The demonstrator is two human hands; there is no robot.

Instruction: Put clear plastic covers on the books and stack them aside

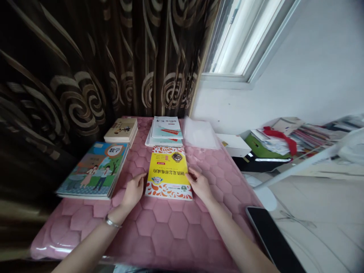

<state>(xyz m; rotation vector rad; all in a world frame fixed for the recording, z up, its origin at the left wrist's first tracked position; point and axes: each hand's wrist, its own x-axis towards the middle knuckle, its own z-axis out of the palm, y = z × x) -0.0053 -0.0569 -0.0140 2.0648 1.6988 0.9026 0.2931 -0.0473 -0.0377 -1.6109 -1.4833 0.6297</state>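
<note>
A yellow paperback book (169, 178) with orange-and-white patterned borders lies flat on the pink padded tabletop (179, 227), its title upside down to me. At its left edge is my left hand (134, 191), fingers curled in and tips against the side. My right hand (199, 185) grips the opposite edge, with fingertips on the cover's margin. Just beyond the book's far end lies a small stack of white booklets (166, 128). Left of my left hand sits a stack of large textbooks (95, 168), a blue-green mathematics cover on top.
Thick small books (121, 130) are stacked at the back left by the dark curtain (113, 57). Clear plastic sheets (200, 132) lie at the back right. A black-screened device (273, 237) rests along the right edge. Beyond are a white box (233, 145) and a white stand pole (307, 155).
</note>
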